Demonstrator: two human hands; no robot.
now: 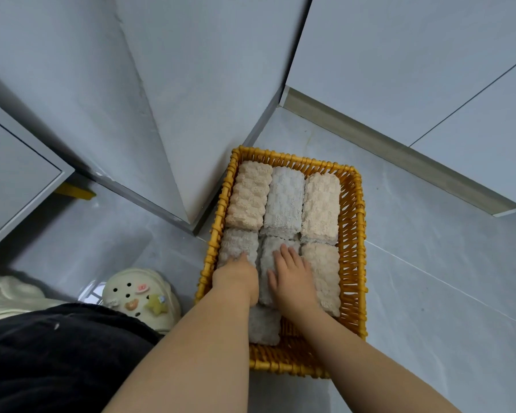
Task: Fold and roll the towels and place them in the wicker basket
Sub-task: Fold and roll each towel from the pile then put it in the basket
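Observation:
A yellow wicker basket (pixel 352 222) stands on the grey floor, packed with several rolled towels in two rows. The far row holds a peach roll (pixel 249 198), a pale grey roll (pixel 283 201) and a peach roll (pixel 320 210). In the near row, my left hand (pixel 239 278) presses on the left grey roll (pixel 239 242), at the gap beside the middle one. My right hand (pixel 292 278) lies flat, fingers straight, on the middle grey roll (pixel 268 251). A peach roll (pixel 325 278) lies right of it. More grey towel (pixel 264 326) shows below my wrists.
The basket's far left corner sits against a grey cabinet corner (pixel 191 174), and a skirting strip (pixel 399 156) runs along the wall behind it. A cream clog (pixel 142 293), my black trousers (pixel 57 353) and a cream cloth (pixel 6 293) lie to the left.

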